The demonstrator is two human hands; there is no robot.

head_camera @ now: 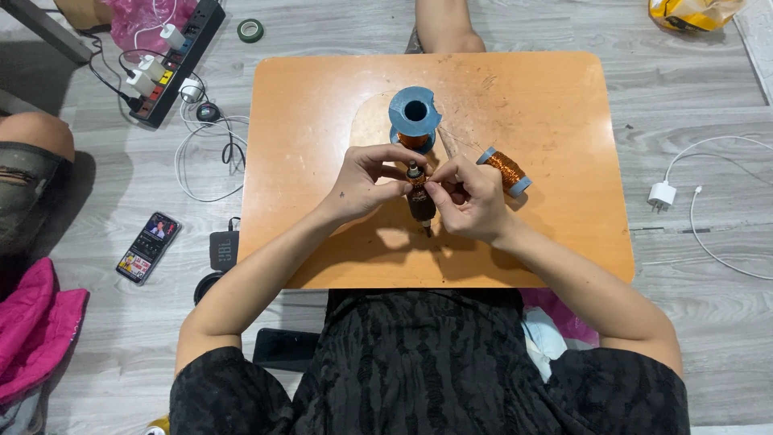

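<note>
Together, left hand (362,184) and right hand (467,197) hold armature (419,197).

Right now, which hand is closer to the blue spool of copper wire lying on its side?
The right hand. It sits just beside the lying blue spool of copper wire, while the left hand is farther away, across the small motor part both hands hold.

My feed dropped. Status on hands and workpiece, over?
Left hand and right hand both pinch the small motor rotor upright above the table. Blue wire spool stands just behind; second spool lies right. Nothing blocking.
</note>
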